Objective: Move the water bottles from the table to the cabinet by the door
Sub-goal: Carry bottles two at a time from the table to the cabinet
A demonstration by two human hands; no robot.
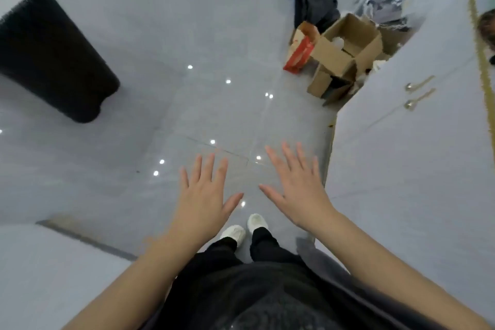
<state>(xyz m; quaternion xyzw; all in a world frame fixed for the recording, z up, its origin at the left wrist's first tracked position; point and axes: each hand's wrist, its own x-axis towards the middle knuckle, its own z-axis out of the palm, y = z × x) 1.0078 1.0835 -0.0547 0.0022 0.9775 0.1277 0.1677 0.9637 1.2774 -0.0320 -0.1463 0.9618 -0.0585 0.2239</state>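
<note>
I am standing on a glossy grey tiled floor, looking down. My left hand point(205, 193) and my right hand point(297, 185) are stretched out in front of me, palms down, fingers straight and spread, holding nothing. A white cabinet point(401, 142) with two gold handles point(419, 94) stands close on my right. No water bottle and no table are in view.
Open cardboard boxes point(345, 48) and a red paper bag point(298, 53) sit on the floor ahead to the right, with dark bags point(313, 0) behind them. A black padded object point(51, 51) stands at the left. My white shoes point(243, 230) show below.
</note>
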